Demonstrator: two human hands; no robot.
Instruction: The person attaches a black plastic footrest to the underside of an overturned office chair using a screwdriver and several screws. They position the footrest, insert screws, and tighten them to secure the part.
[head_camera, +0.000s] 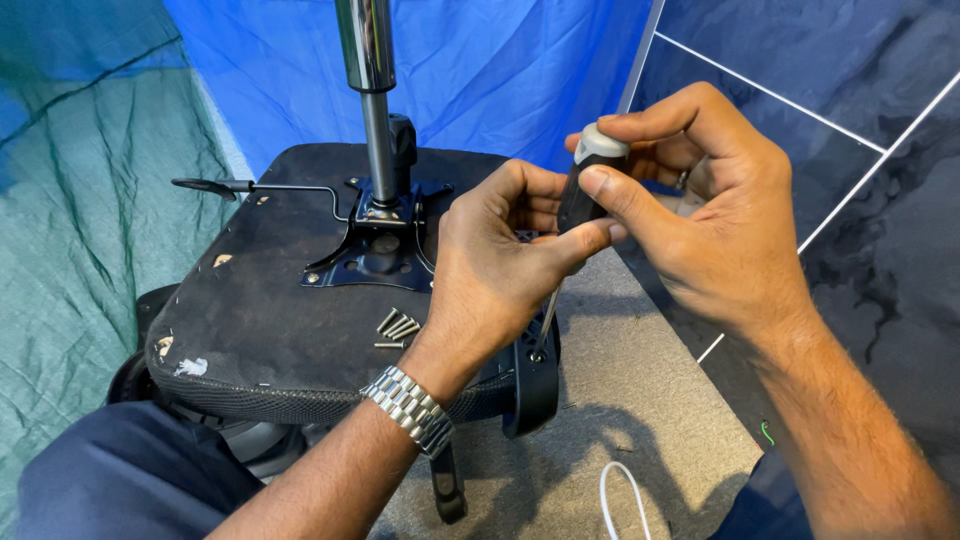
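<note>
Both hands meet on a screwdriver with a black handle and grey cap (585, 185), held nearly upright over the right edge of an upturned black fabric chair seat (270, 310). The right hand (715, 215) is curled closed around the handle's top, forefinger over the cap; the left hand (500, 265), a steel link watch (410, 410) on its wrist, pinches the handle lower down with thumb and fingers. The thin metal shaft (545, 325) points down at a black plastic armrest bracket (535, 385). Loose silver screws (397, 327) lie on the seat just below the black metal mounting plate (375, 250), from which a chrome gas cylinder (368, 70) rises
</note>
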